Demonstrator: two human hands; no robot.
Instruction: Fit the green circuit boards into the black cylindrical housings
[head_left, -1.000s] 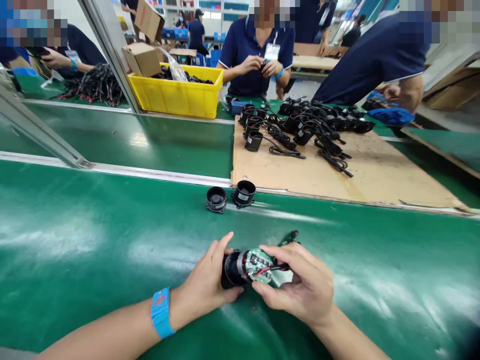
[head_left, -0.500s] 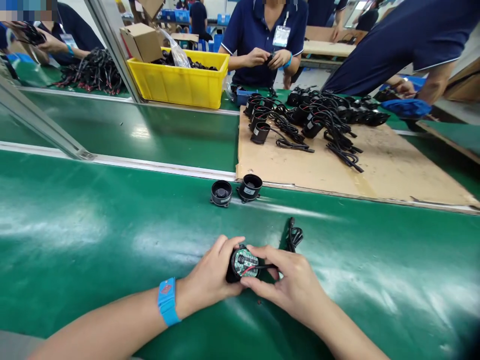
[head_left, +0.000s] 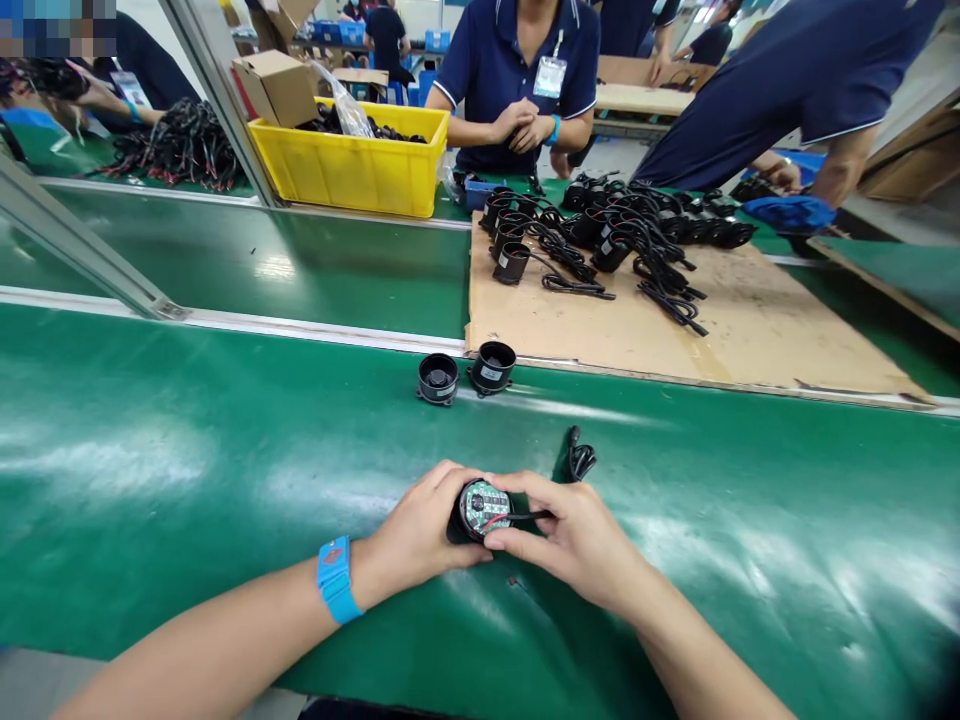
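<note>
My left hand [head_left: 420,525] is wrapped round a black round housing [head_left: 456,522], tilted so its open face shows. Inside that face sits a green circuit board [head_left: 484,508] with a red and a black wire. My right hand [head_left: 577,535] pinches the board's right edge with thumb and fingertips. A black cable [head_left: 534,515] runs from the board under my right fingers, and its coiled end [head_left: 580,460] lies on the green mat beyond. Farther back, two open black housings [head_left: 438,378] stand side by side.
A cardboard sheet [head_left: 540,335] bears several cabled black housings [head_left: 511,262]. At the back left are a yellow bin [head_left: 349,165], a metal post [head_left: 217,95] and a heap of cables [head_left: 180,145]. A person [head_left: 517,130] sits opposite; others are behind.
Both my hands and the housing appear slightly higher, while the camera view has shifted a little. The person opposite has brought their hands together. My grip looks unchanged.
</note>
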